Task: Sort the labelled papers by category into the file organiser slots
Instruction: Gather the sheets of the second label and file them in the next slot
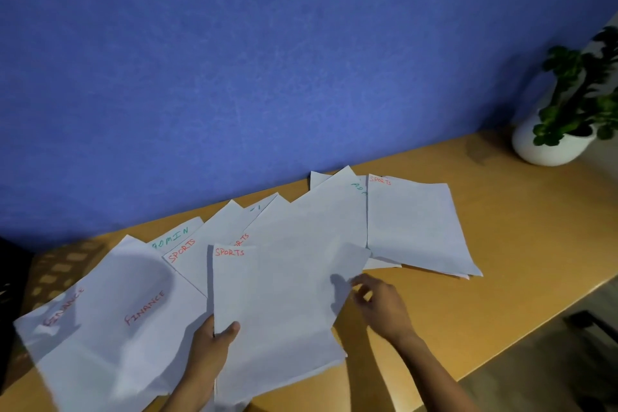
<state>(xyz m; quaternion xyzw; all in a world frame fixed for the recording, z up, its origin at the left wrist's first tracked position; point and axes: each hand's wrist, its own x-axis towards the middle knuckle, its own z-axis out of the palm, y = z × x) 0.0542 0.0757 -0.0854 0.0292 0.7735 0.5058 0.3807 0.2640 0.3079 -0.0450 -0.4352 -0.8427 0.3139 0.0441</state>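
Note:
Several white papers lie spread over the wooden desk (pixel 468 311). My left hand (pixel 214 341) pinches the lower left edge of a sheet headed SPORTS (pixel 274 291), thumb on top. My right hand (pixel 381 304) hovers at that sheet's right edge with fingers loosely curled, holding nothing that I can see. To the left lie two FINANCE sheets (pixel 110 328). Behind them sit an ADMIN sheet (pixel 174 236) and another SPORTS sheet (pixel 190 261). A further SPORTS sheet (pixel 414 224) lies at the back right. The file organiser is not clearly in view.
A white pot with a green plant (pixel 555 141) stands at the desk's far right corner. A blue wall (pixel 267 77) runs right behind the papers. A dark object (pixel 10 294) sits at the left edge. The desk's front edge (pixel 535 328) runs diagonally at right.

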